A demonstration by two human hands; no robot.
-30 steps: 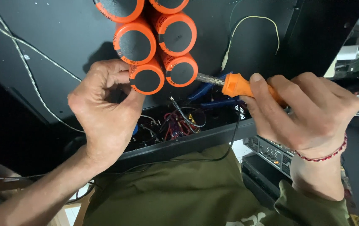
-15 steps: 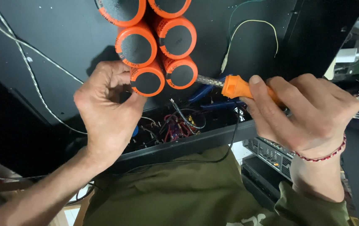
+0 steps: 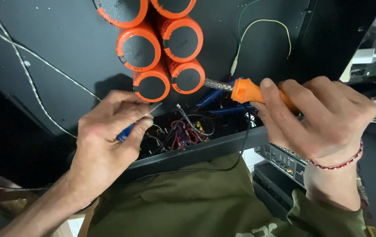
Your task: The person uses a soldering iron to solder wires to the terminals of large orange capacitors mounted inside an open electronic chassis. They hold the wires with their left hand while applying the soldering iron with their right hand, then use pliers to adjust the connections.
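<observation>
Two hands work close together: the right hand grips an orange-handled soldering iron, tip by the lowest orange capacitor; the left hand pinches a thin blue-handled tool. A slip could scorch the capacitor sleeve or wiring.

No packages, labels, signs or screens visible.

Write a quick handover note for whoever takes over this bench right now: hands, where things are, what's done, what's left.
Left hand: fingers pinch a slim blue-handled tool just below the orange capacitors.
Right hand: grips the orange-handled soldering iron, tip beside the lowest right capacitor.
Six capacitors stand clustered on the black chassis; the wire bundle sits in the opening below.
Done: cannot tell which joints are finished.
Left: likely the work at the iron's tip.
</observation>
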